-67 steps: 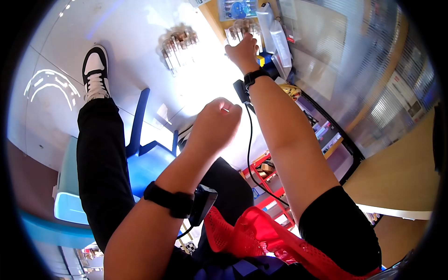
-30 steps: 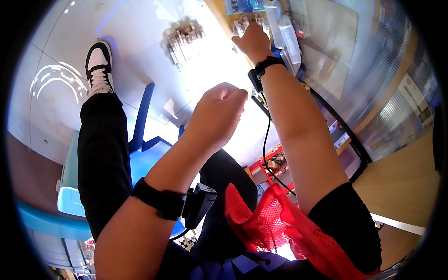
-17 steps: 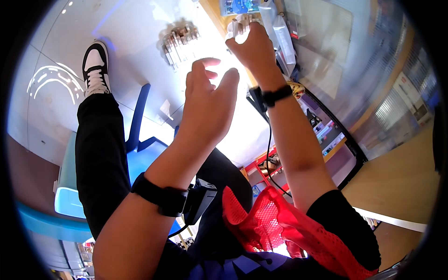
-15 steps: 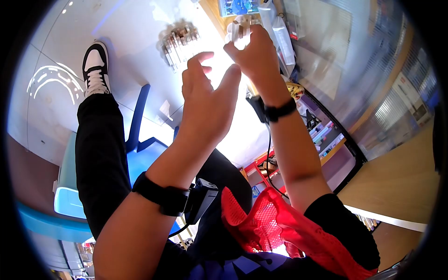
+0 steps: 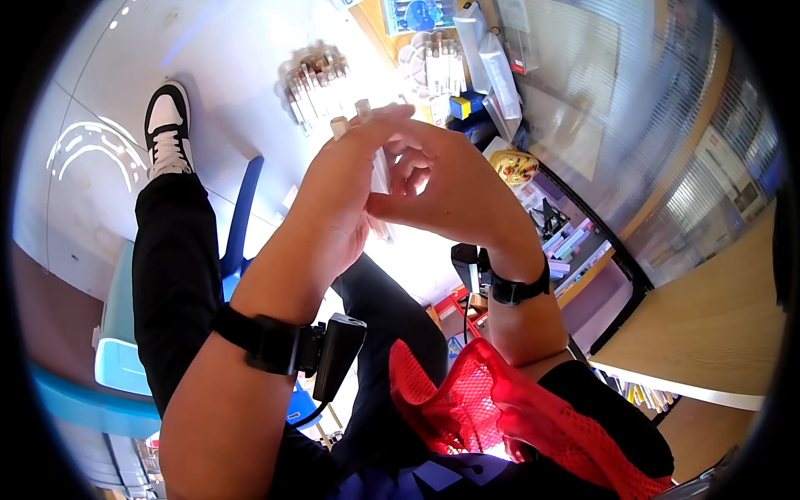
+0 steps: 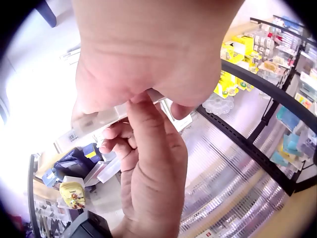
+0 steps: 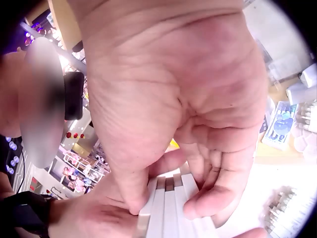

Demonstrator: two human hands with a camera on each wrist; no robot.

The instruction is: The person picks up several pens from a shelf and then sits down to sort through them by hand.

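Note:
In front of the body, both hands meet around several slim, pale packs [image 7: 171, 213] with brown or clear ends. The right hand [image 5: 458, 179] pinches them between thumb and fingers, as the right wrist view shows. The left hand [image 5: 329, 192] curls round them from the other side; two brownish ends [image 5: 339, 127] stick up past it in the head view. In the left wrist view, a clear-ended pack [image 6: 94, 121] lies between the left palm and the fingertips of the right hand [image 6: 151, 163]. The left fingertips are largely hidden.
A cluster of similar packs [image 5: 317, 83] stands on the bright white surface; another group [image 5: 444, 67] stands beside a scalloped clear holder [image 5: 414, 58]. Near these are a blue-patterned case [image 5: 419, 15] and white pouches [image 5: 497, 71]. A blue chair [image 5: 242, 217] is below left.
The right hand has come back from the group at the upper right, bringing slim packs to the left hand. The left fingers, spread and empty half a second ago, now curl round them.

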